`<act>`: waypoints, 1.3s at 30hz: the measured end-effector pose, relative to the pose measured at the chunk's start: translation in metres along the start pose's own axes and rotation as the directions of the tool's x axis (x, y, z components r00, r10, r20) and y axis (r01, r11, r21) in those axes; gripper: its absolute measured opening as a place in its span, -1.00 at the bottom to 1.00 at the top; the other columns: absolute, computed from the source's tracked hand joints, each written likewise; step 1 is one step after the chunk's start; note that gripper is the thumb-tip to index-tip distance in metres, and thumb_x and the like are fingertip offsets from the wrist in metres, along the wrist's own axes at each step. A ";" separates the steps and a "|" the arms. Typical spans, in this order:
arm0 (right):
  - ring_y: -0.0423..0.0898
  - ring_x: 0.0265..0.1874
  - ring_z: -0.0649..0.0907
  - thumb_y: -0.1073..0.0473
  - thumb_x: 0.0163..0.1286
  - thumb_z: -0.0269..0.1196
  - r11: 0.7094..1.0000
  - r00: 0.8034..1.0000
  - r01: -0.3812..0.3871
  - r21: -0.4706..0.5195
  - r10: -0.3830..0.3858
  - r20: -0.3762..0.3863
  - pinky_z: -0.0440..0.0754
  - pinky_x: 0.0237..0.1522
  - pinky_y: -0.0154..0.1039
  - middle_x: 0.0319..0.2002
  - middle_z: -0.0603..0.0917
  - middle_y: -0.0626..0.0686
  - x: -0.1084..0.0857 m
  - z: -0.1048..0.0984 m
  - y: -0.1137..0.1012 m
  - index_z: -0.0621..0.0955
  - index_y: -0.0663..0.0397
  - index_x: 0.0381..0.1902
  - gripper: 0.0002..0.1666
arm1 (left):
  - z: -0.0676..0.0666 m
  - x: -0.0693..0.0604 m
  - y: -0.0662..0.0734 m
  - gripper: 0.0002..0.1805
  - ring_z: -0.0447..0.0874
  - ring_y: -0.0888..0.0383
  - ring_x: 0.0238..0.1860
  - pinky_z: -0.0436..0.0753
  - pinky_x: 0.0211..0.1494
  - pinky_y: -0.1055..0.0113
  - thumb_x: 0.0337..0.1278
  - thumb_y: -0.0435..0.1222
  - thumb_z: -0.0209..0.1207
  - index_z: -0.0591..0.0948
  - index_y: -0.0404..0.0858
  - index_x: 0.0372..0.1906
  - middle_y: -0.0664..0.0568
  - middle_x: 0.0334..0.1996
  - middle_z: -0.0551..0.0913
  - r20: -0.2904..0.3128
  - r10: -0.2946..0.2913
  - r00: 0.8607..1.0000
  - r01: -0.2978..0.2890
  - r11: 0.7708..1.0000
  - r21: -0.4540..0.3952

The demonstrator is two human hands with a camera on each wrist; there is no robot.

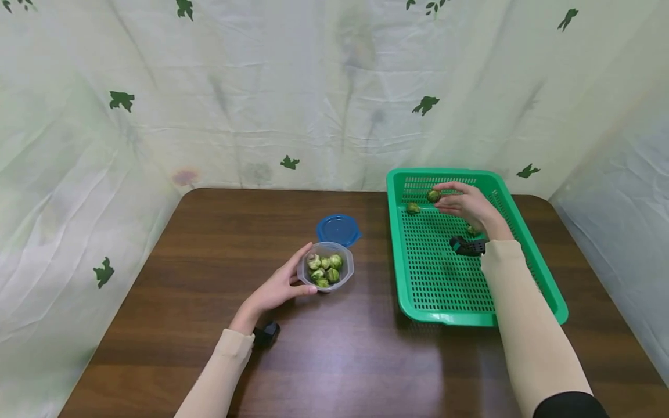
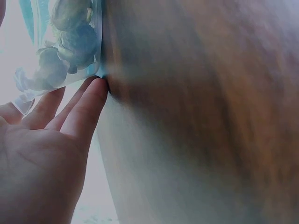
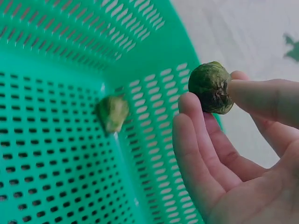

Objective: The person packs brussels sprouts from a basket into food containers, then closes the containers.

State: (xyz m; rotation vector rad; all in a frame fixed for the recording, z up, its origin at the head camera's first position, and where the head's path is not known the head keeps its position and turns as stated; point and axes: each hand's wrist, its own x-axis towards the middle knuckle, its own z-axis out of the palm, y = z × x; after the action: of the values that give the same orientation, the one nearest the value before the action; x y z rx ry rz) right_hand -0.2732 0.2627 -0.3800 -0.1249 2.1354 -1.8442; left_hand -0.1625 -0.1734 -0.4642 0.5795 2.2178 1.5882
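Observation:
In the head view my left hand (image 1: 279, 287) holds a clear plastic tub (image 1: 347, 275) from its left side, thumb at the near side and fingers behind. Several Brussels sprouts (image 1: 324, 268) lie inside it; the left wrist view shows the fingers against the tub's wall. Over the green basket (image 1: 399, 273), my right hand (image 1: 470, 209) pinches a Brussels sprout (image 3: 210, 87) between thumb and fingers. That sprout has a dark, browned patch. Another sprout (image 1: 413, 208) rests on the basket's floor near its far left corner, and a third (image 1: 473, 230) is partly hidden below the right hand.
A blue lid (image 1: 338, 230) lies on the brown wooden table (image 1: 219, 232) just behind the tub. The basket stands at the table's right side, its raised rim around it. A pale curtain with green leaf shapes (image 1: 313, 104) hangs behind the table.

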 end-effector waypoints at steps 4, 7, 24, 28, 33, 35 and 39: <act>-0.12 -0.06 0.64 0.36 0.48 0.04 0.997 0.999 0.047 0.059 -0.048 0.015 0.47 0.15 -0.10 0.02 0.50 0.08 -0.005 0.006 -0.009 0.37 0.27 0.24 -0.60 | 0.000 0.000 0.001 0.04 0.16 -0.13 0.36 0.35 0.26 -0.03 0.11 -0.30 0.34 -0.10 -0.09 0.54 -0.10 0.48 -0.06 -0.001 0.001 1.000 -0.001 1.000 0.002; -0.09 -0.07 0.65 0.36 0.46 0.06 0.990 0.995 0.080 0.113 -0.087 0.056 0.53 0.07 -0.19 -0.03 0.55 0.09 -0.009 0.010 -0.015 0.40 0.28 0.20 -0.62 | 0.000 0.001 0.001 0.04 0.16 -0.13 0.36 0.34 0.27 -0.03 0.10 -0.30 0.34 -0.10 -0.09 0.54 -0.10 0.48 -0.05 -0.002 0.000 1.000 0.000 1.000 0.005; 0.03 -0.08 0.64 0.29 0.45 0.12 0.991 0.978 0.118 0.065 -0.127 0.168 0.53 0.08 -0.14 -0.04 0.54 0.13 -0.018 0.040 -0.026 0.44 0.19 0.03 -0.77 | -0.001 0.000 -0.002 0.05 0.19 -0.14 0.35 0.36 0.25 -0.03 0.09 -0.32 0.34 -0.10 -0.10 0.54 -0.11 0.47 -0.05 -0.008 -0.001 1.000 0.001 1.000 0.004; 0.02 -0.13 0.65 0.28 0.44 0.14 0.992 0.975 0.124 0.035 -0.128 0.180 0.54 0.07 -0.11 -0.04 0.54 0.16 -0.020 0.050 -0.026 0.44 0.19 -0.02 -0.80 | 0.000 0.000 -0.002 0.05 0.22 -0.16 0.33 0.39 0.23 -0.02 0.09 -0.32 0.34 -0.10 -0.11 0.54 -0.13 0.47 -0.04 -0.007 0.003 1.000 -0.003 1.000 0.001; 0.04 -0.19 0.65 0.31 0.43 0.14 0.990 0.971 0.136 0.019 -0.138 0.196 0.57 0.02 -0.10 -0.08 0.54 0.19 -0.022 0.062 -0.028 0.44 0.23 -0.07 -0.83 | -0.001 0.000 -0.003 0.05 0.21 -0.15 0.34 0.39 0.23 -0.02 0.10 -0.32 0.34 -0.10 -0.11 0.54 -0.12 0.47 -0.04 -0.008 0.008 1.000 -0.008 1.000 0.005; 0.12 -0.18 0.64 0.32 0.43 0.13 0.990 0.967 0.143 0.009 -0.142 0.210 0.57 0.01 -0.07 -0.10 0.54 0.20 -0.023 0.067 -0.028 0.43 0.25 -0.07 -0.83 | -0.001 0.000 -0.003 0.05 0.20 -0.14 0.34 0.38 0.24 -0.03 0.10 -0.32 0.34 -0.10 -0.11 0.54 -0.12 0.47 -0.04 -0.008 0.005 1.000 -0.005 1.000 0.008; 0.27 -0.15 0.61 0.32 0.43 0.13 0.987 0.959 0.162 -0.013 -0.154 0.239 0.57 0.01 -0.01 -0.12 0.54 0.24 -0.025 0.079 -0.029 0.42 0.28 -0.08 -0.83 | -0.001 0.000 -0.003 0.05 0.20 -0.14 0.34 0.39 0.23 -0.02 0.10 -0.31 0.34 -0.11 -0.09 0.54 -0.11 0.47 -0.05 -0.005 -0.001 1.000 0.001 1.000 0.006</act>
State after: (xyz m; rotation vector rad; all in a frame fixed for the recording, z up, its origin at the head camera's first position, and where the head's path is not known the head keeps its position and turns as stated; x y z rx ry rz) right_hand -0.2305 0.1894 -0.3568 -0.5110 2.0397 -1.7763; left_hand -0.1634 -0.1748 -0.4665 0.5760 2.2268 1.5847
